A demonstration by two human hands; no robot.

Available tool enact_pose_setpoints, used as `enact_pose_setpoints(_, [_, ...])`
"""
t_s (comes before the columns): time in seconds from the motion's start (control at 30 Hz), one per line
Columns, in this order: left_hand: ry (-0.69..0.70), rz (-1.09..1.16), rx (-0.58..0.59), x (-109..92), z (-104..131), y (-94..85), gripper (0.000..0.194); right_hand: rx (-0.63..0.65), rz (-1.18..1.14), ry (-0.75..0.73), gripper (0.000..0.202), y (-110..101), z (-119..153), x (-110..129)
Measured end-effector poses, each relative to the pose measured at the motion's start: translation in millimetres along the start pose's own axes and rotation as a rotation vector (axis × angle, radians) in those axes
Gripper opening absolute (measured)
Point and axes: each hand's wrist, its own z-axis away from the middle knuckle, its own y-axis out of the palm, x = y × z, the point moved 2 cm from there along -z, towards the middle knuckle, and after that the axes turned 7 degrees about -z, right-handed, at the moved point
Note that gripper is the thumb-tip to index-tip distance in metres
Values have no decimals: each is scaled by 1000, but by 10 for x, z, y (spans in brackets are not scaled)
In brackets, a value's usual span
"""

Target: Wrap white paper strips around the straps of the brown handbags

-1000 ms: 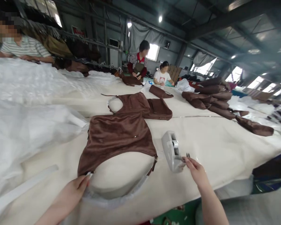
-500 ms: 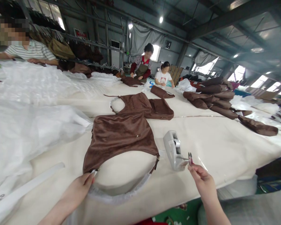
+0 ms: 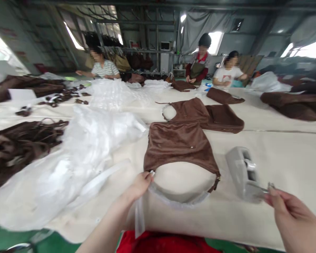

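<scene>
A brown suede-like shoulder bag (image 3: 179,142) lies flat on the table, its zip facing up and its strap (image 3: 183,204) looped toward me. Clear white film wraps much of that strap. My left hand (image 3: 142,184) pinches the strap's left end, close to the bag's corner, and a loose strip of film (image 3: 139,218) hangs below it. To the bag's right stands a grey tape dispenser (image 3: 237,172). At its front end my right hand (image 3: 292,211) is closed around a small metal-tipped tool (image 3: 270,186), mostly hidden by the fingers. Whether tape is between them I cannot tell.
More brown bags (image 3: 222,117) lie just behind. Crumpled clear plastic bags (image 3: 94,144) cover the left side, beside a heap of brown straps (image 3: 23,147). Stacked brown bags (image 3: 295,105) are at far right. Several people (image 3: 197,66) work across the table (image 3: 287,151).
The view has swung left, so things appear farther right. My left hand stays on the strap; my right hand remains beside the dispenser's front end, still holding the small tool.
</scene>
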Motion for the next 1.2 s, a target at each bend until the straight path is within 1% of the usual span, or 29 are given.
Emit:
enact_pose_setpoints(0.03, [-33,42,19,11,3,13,38,64,-38,1,29,174,48,204])
enact_pose_setpoints(0.07, [-36,61,34,17,6,24,38,176,-108,6,30,388,119,422])
enact_pose_setpoints(0.17, [2,-29,35,21,19,39,39,634,-338,-51,36,1139,459,1077])
enact_pose_setpoints(0.23, [26,-94,17,19,27,37,38,923,-455,-43,35,1628,748,1389])
enact_pose_setpoints(0.3, [37,-114,8,20,31,32,35,1166,-557,74,36,2044,1032,1545])
enact_pose_setpoints(0.33, [43,-121,9,21,30,29,34,1259,-595,143,36,2211,1157,1573])
enact_pose_setpoints(0.37, [48,-127,12,23,29,27,34,1332,-616,201,37,2349,1266,1575])
enact_pose_setpoints(0.43, [51,-132,21,30,25,24,34,1417,-617,265,38,2534,1425,1528])
enact_pose_setpoints(0.5, [43,-135,28,38,22,26,34,1447,-587,262,38,2624,1511,1460])
enact_pose_setpoints(0.57, [34,-136,33,43,19,30,33,1440,-540,244,38,2660,1544,1399])
enact_pose_setpoints(0.67, [27,-130,44,43,14,27,32,1394,-416,198,33,2690,1556,1344])
enact_pose_setpoints(0.8, [14,-98,60,43,3,3,26,1329,-190,67,26,2726,1571,1332])
enact_pose_setpoints(0.87, [8,-63,68,45,-4,0,25,1302,-133,32,24,2724,1580,1343])
enact_pose_setpoints(0.93, [3,-24,79,44,-12,14,28,1292,-128,13,21,2705,1586,1357])
enact_pose_setpoints(1.0, [-59,122,90,49,-20,37,35,1310,-154,9,20,2679,1587,1363])
enact_pose_setpoints(1.07, [-147,314,101,53,-26,52,38,1355,-209,43,20,2655,1579,1353])
enact_pose_setpoints(1.13, [-227,478,136,46,-30,39,36,1425,-293,120,20,2638,1558,1330])
enact_pose_setpoints(1.2, [-270,562,205,19,-28,-8,34,1504,-378,209,19,2624,1526,1305])
